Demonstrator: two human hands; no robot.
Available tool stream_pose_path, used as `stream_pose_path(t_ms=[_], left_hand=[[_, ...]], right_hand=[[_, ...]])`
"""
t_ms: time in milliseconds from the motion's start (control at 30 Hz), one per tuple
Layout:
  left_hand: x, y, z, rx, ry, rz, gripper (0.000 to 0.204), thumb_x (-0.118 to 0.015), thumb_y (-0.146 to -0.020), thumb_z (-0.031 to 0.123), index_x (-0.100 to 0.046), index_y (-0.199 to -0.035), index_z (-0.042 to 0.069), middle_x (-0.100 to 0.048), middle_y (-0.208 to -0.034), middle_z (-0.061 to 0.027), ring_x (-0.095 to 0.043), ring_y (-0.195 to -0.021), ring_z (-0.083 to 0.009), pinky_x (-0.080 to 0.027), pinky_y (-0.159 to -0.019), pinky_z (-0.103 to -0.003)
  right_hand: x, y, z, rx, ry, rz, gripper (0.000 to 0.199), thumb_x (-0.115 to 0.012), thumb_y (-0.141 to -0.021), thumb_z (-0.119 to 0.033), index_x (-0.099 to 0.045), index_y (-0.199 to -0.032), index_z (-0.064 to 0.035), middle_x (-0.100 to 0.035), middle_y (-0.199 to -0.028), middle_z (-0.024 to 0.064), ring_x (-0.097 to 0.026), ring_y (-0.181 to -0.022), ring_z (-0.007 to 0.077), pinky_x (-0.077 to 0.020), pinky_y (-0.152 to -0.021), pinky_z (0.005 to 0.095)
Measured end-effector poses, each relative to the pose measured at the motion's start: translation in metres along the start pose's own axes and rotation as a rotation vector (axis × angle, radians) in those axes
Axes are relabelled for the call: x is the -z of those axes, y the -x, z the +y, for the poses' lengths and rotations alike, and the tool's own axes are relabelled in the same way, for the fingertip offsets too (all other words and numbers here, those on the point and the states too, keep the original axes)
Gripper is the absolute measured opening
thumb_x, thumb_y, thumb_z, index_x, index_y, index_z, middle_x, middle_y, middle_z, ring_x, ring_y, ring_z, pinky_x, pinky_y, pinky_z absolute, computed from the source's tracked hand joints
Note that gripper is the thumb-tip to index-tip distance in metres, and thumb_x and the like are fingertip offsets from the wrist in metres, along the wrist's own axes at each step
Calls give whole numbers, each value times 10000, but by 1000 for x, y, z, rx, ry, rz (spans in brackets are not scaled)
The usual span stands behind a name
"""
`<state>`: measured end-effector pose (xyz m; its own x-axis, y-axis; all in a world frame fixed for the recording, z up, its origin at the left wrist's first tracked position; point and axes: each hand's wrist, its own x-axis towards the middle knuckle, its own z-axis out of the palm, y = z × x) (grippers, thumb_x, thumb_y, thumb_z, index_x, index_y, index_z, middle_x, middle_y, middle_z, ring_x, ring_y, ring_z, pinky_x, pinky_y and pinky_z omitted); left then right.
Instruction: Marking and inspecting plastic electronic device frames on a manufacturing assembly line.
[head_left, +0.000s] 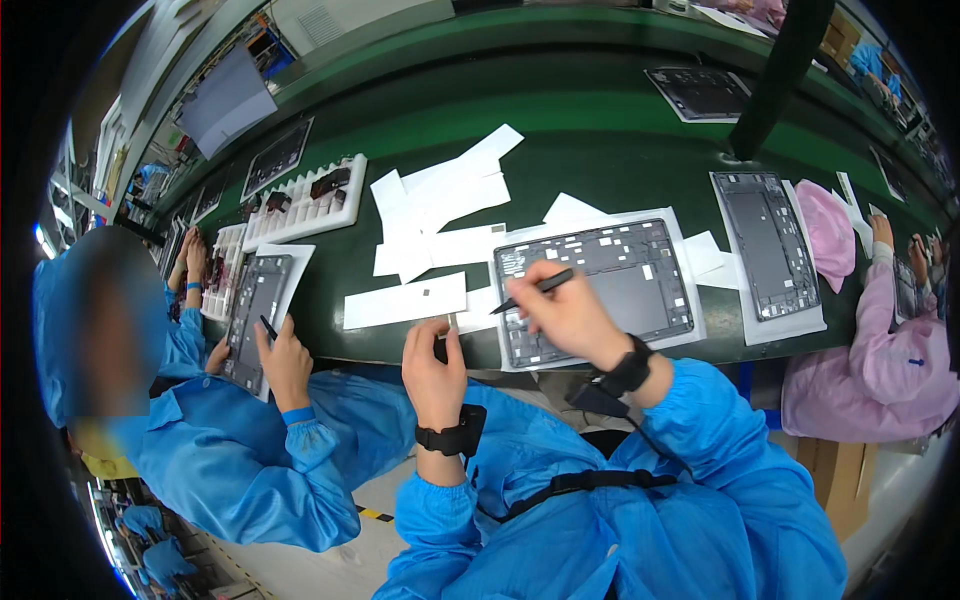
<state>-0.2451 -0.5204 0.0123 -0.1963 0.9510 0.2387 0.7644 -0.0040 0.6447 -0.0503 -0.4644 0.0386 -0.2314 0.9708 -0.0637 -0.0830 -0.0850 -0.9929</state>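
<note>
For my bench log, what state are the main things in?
Black tool, held, tip down
Right grip, closed on black tool
Left grip, bent, hold unclear
Middle tablet shell, flat, inside up
Right tablet shell, flat, inside up
White papers, partly overlapping
White tray, partly filled

Dark casing [632, 278] partly covered
The right hand [570, 318] hides some of its near left; the left co-worker's head [105, 325] is blurred; the frame's right edge cuts off part of the pink-clad person [870, 390]
</note>
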Motion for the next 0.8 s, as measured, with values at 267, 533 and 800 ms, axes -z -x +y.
stream_pose_path(t_ms=[267, 533, 800], left_hand=[[-14, 4, -41, -248, -132, 149, 317, -665, -835, 94, -673, -1146, 34, -629, -1216, -122, -573, -1140, -311, -415, -982, -404], [1, -11, -36, -234, -189, -16, 448, -633, -831, 134, -614, -1277, 101, -584, -1324, -40, -488, -1163, -304, -371, -994, -403], [-17, -16, -40, -181, -163, 135, 290, -654, -839, 162, -707, -1121, 117, -662, -1215, -7, -534, -1078, -304, -411, -927, -385]], right_hand=[[-41, -28, 43, -38, 114, -42, 256, -642, -944, -254, -599, -858, -17, -618, -665, 30, -594, -572, 82, -480, -510, 240], [-52, -39, 35, 79, 357, -30, 250, -655, -931, -225, -604, -857, 9, -625, -655, 50, -602, -562, 90, -493, -506, 249], [-55, -58, 39, 22, 333, 0, 279, -675, -917, -236, -603, -839, 23, -626, -654, 57, -603, -560, 91, -502, -487, 244]])
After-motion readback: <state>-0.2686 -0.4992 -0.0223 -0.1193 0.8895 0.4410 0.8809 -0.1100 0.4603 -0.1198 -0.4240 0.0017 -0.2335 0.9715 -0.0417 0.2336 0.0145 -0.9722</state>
